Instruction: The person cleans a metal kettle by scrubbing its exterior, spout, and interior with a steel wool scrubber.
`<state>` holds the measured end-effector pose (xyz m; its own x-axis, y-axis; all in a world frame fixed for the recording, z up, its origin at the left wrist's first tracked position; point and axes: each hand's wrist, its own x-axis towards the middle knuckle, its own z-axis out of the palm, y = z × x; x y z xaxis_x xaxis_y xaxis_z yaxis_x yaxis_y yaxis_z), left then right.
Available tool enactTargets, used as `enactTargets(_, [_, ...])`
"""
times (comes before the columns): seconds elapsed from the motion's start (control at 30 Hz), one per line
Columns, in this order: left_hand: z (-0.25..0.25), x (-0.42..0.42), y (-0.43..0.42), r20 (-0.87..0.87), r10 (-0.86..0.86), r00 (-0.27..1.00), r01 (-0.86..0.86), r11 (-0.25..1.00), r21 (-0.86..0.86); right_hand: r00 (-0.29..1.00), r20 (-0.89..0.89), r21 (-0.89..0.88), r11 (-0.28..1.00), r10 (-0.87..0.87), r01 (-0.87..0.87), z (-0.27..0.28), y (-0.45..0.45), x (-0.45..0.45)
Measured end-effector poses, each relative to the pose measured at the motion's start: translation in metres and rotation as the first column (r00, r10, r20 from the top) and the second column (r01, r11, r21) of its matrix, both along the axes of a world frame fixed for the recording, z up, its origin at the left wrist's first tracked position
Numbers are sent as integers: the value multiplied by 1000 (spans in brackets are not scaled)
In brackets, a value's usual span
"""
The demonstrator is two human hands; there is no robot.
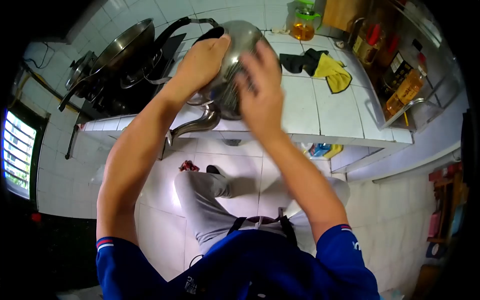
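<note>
A shiny metal kettle (241,31) is tipped on its side above the counter's front edge. Its curved spout (202,122) points toward me and to the left, and its black handle (172,30) sticks out at the far left. My left hand (205,62) is closed on the rim of the kettle's dark opening. Against the kettle's right side is my right hand (262,90), blurred by motion, its fingers spread. Whether anything lies under that palm is hidden. Streaky marks or reflections show on the metal between the hands.
A wok (125,45) and a lidded pot (80,75) stand on the black stove at left. Yellow and dark cloths (332,75) lie on the tiled counter (295,107). Behind them is a green-lidded glass jug (303,30); bottles (404,92) fill a rack at right.
</note>
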<state>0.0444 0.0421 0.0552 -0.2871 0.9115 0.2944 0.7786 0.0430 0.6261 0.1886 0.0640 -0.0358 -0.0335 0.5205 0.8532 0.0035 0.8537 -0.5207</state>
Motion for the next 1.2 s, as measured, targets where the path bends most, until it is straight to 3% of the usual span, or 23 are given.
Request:
enactTargets(0.03, [1, -1, -2, 223, 70, 972, -44, 992, -121, 989, -149, -327, 942, 21, -69, 29, 28, 8])
enactTargets(0.07, [-3, -5, 0, 222, 71, 973, -46, 992, -116, 980, -170, -468, 866, 106, -175, 39, 32, 14])
enactTargets(0.13, [-10, -17, 7, -15, 12, 1000, -11, 996, 85, 996, -84, -255, 967, -16, -6, 14, 13, 9])
enactTargets(0.17, [-2, -11, 4, 114, 52, 992, -55, 998, 19, 999, -25, -150, 988, 23, -26, 1, 0, 10])
enactTargets(0.2, [6, -6, 1, 118, 54, 992, -56, 998, 16, 997, 54, -87, 995, 56, -51, -13, -14, 13])
enactTargets(0.27, [12, 0, -4, 275, 55, 960, -38, 997, -66, 988, 151, 21, 1000, -4, 1, -33, -28, 14])
enactTargets(0.33, [6, -5, 0, 302, 19, 953, -13, 1000, -20, 984, 180, 48, 999, 4, -13, -41, -28, 12])
enactTargets(0.4, [7, -6, 2, 263, 0, 965, 2, 1000, -6, 986, 164, 195, 978, 38, -70, -38, -22, 6])
enactTargets(0.47, [8, -11, 5, 249, 9, 968, -7, 1000, -5, 984, 177, 179, 982, 22, -54, -11, -10, 6])
enactTargets(0.53, [6, -16, 5, 244, 25, 969, -22, 1000, -15, 990, -128, -182, 981, 51, -74, 12, 15, 2])
enactTargets(0.6, [8, -18, 5, 364, 64, 929, -39, 996, -74, 992, -111, -226, 973, -65, 38, 18, 35, 3])
enactTargets(0.67, [11, -18, 4, 315, 27, 949, -21, 1000, -23, 999, -23, -193, 980, -48, 43, 8, 10, 7])
enactTargets(0.73, [8, -21, 4, 333, -17, 943, 4, 999, 42, 989, 140, 91, 995, -53, 40, -24, -11, 7])
enactTargets(0.8, [11, -23, 5, 304, 8, 953, -8, 1000, -1, 984, 169, 125, 992, -52, 31, -36, -12, 4])
enactTargets(0.87, [15, -23, 4, 382, 52, 923, -7, 993, -119, 979, 199, 160, 987, -45, 13, -33, -7, 3])
enactTargets(0.93, [10, -28, 4, 403, 32, 915, 8, 995, -97, 999, 16, -38, 999, -29, 30, 4, 23, 1])
enactTargets(1.0, [12, -29, 2, 412, -9, 911, 53, 994, -95, 994, -104, -394, 919, -24, -19, 35, 48, 6])
enactTargets(1.03, [13, -26, -1, 409, -12, 912, 54, 994, -92, 995, -96, -475, 880, -36, -14, 36, 46, 6])
enactTargets(1.07, [13, -21, -4, 357, -6, 934, 26, 998, -52, 988, -146, -513, 849, 57, -125, 24, 37, 5])
enactTargets(1.13, [15, -20, -3, 310, 6, 951, -4, 1000, -8, 997, -78, -187, 982, 20, -34, -8, 1, 4])
enactTargets(1.2, [12, -23, -3, 249, 24, 968, -21, 1000, -15, 994, 111, 103, 995, -14, 3, -27, -18, 6])
